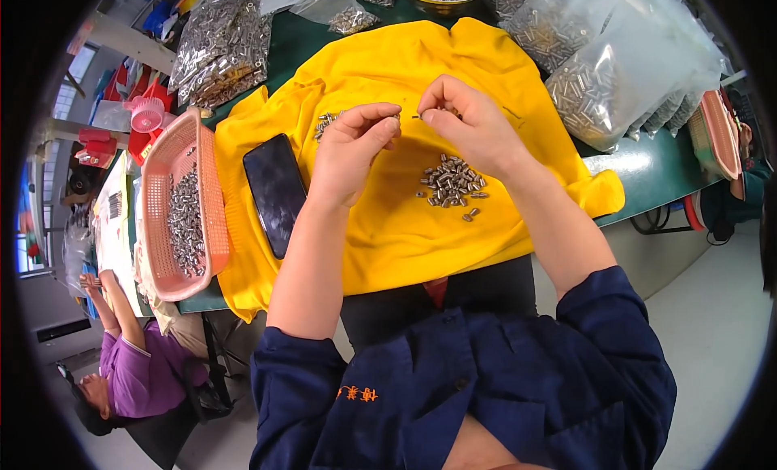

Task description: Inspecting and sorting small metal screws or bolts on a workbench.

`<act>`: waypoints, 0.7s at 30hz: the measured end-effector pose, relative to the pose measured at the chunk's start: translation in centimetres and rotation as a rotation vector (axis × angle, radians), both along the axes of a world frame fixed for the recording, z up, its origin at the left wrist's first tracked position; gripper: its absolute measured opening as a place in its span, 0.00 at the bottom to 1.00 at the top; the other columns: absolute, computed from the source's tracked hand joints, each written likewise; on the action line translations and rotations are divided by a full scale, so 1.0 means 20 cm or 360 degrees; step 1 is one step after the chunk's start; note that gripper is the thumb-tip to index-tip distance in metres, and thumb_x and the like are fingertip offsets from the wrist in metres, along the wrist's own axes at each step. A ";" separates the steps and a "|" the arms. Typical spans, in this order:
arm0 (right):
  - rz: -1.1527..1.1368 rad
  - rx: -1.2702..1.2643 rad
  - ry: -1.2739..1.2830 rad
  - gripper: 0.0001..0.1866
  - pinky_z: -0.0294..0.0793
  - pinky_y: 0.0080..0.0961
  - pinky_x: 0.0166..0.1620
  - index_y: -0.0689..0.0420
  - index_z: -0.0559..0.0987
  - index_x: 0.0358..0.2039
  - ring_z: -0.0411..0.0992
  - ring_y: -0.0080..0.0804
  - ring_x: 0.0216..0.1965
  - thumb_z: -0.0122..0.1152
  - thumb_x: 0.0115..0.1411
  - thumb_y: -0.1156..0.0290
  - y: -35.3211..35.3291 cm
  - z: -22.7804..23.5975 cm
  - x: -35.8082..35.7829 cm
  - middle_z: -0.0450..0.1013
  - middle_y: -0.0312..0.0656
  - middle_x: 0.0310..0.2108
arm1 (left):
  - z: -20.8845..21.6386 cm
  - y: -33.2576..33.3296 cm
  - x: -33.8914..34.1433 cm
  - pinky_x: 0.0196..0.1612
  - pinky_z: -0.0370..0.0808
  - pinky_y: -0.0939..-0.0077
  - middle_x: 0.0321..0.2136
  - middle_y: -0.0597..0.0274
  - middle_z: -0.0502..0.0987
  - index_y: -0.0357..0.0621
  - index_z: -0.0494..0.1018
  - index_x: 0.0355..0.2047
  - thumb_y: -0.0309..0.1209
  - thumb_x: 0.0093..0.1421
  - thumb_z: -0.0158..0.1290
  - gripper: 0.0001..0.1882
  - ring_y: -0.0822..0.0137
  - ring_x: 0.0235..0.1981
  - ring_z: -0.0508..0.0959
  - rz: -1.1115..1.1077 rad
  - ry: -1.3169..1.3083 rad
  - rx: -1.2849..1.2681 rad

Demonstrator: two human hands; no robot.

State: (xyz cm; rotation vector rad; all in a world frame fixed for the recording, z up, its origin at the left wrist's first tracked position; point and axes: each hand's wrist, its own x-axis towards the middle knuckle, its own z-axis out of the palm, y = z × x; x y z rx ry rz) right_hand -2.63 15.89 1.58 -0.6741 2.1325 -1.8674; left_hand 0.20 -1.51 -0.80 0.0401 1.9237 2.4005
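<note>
My left hand [354,150] is raised over a yellow cloth [388,251], thumb and forefinger pinched together. What they pinch is too small to make out. Facing it, a short gap away, my right hand [469,129] is closed too, with a thin dark pin-like piece [416,116] poking out from its fingertips. Below the hands lies a loose pile of small metal cylinders [452,181], a few of them scattered at its near side. Partly hidden behind my left hand is another small heap of metal parts [325,124].
A black phone [276,193] lies left on the cloth. Beside it stands a pink basket [217,219] holding small metal parts. Bags of metal parts [222,45] [587,98] and a metal bowl [441,2] line the far side. At far left a co-worker [154,373] sits working.
</note>
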 end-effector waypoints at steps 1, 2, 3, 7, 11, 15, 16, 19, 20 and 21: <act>0.0024 0.0009 -0.0005 0.01 0.56 0.08 0.27 0.58 0.66 0.27 0.55 0.11 0.24 0.47 0.52 0.76 0.00 0.00 0.01 0.60 0.27 0.23 | 0.01 0.00 0.00 0.36 0.71 0.82 0.29 0.62 0.73 0.36 0.69 0.35 0.22 0.53 0.48 0.08 0.71 0.30 0.74 -0.0039 -0.0094 0.0237; 0.0016 0.0004 -0.0005 0.01 0.56 0.08 0.27 0.58 0.66 0.27 0.55 0.11 0.24 0.47 0.52 0.76 0.00 0.00 0.01 0.60 0.27 0.23 | 0.01 0.01 0.00 0.36 0.71 0.81 0.28 0.62 0.73 0.37 0.70 0.34 0.22 0.52 0.49 0.08 0.71 0.30 0.74 -0.0078 -0.0189 0.0475; 0.0016 -0.0017 0.0029 0.01 0.56 0.08 0.27 0.58 0.66 0.27 0.55 0.11 0.24 0.47 0.52 0.76 0.00 -0.01 0.01 0.60 0.27 0.23 | 0.01 0.01 0.00 0.36 0.71 0.81 0.28 0.62 0.73 0.37 0.70 0.34 0.22 0.52 0.49 0.08 0.71 0.30 0.74 -0.0085 -0.0191 0.0469; 0.0026 -0.0082 0.0056 0.01 0.55 0.08 0.27 0.58 0.66 0.27 0.54 0.11 0.23 0.47 0.52 0.76 -0.01 -0.01 0.01 0.60 0.27 0.23 | 0.01 0.02 0.01 0.36 0.72 0.78 0.29 0.60 0.73 0.37 0.69 0.33 0.21 0.53 0.49 0.06 0.69 0.31 0.74 -0.0145 -0.0195 0.0579; 0.0053 -0.0094 0.0023 0.01 0.56 0.09 0.26 0.58 0.66 0.27 0.55 0.11 0.23 0.47 0.52 0.76 -0.01 -0.01 0.01 0.60 0.27 0.23 | 0.01 0.03 0.01 0.36 0.73 0.78 0.29 0.58 0.73 0.36 0.69 0.32 0.21 0.52 0.48 0.06 0.68 0.30 0.75 -0.0164 -0.0186 0.0569; -0.0108 0.0159 0.0440 0.04 0.63 0.21 0.25 0.60 0.67 0.25 0.65 0.24 0.20 0.47 0.49 0.74 -0.02 0.00 0.03 0.66 0.38 0.18 | 0.01 0.04 0.00 0.36 0.73 0.78 0.28 0.58 0.74 0.35 0.69 0.32 0.21 0.52 0.49 0.06 0.68 0.30 0.75 -0.0108 -0.0183 0.0550; -0.0172 0.0286 0.0668 0.04 0.64 0.23 0.25 0.60 0.67 0.25 0.67 0.28 0.21 0.46 0.49 0.74 -0.02 -0.01 0.04 0.67 0.40 0.18 | 0.00 0.04 0.00 0.36 0.73 0.79 0.27 0.58 0.74 0.35 0.70 0.31 0.21 0.51 0.50 0.06 0.68 0.29 0.75 -0.0085 -0.0124 0.0436; -0.0187 0.0353 0.0776 0.04 0.61 0.18 0.24 0.61 0.66 0.26 0.60 0.20 0.20 0.49 0.49 0.75 -0.04 -0.02 0.04 0.63 0.35 0.17 | 0.00 0.04 0.00 0.35 0.73 0.80 0.27 0.57 0.74 0.34 0.70 0.30 0.20 0.51 0.50 0.05 0.69 0.28 0.75 -0.0031 -0.0024 0.0245; -0.0188 0.0354 0.0775 0.04 0.61 0.18 0.24 0.61 0.66 0.26 0.60 0.20 0.20 0.49 0.49 0.75 -0.04 -0.02 0.04 0.63 0.35 0.17 | 0.00 0.04 0.00 0.35 0.72 0.80 0.27 0.57 0.74 0.33 0.70 0.30 0.20 0.50 0.51 0.05 0.69 0.28 0.75 -0.0004 0.0023 0.0168; -0.0131 0.0253 0.0549 0.04 0.60 0.17 0.23 0.60 0.66 0.25 0.59 0.19 0.19 0.48 0.50 0.75 -0.04 -0.01 0.03 0.62 0.33 0.17 | 0.00 0.04 0.00 0.35 0.72 0.80 0.27 0.57 0.74 0.33 0.70 0.30 0.20 0.50 0.51 0.05 0.69 0.28 0.75 -0.0004 0.0023 0.0168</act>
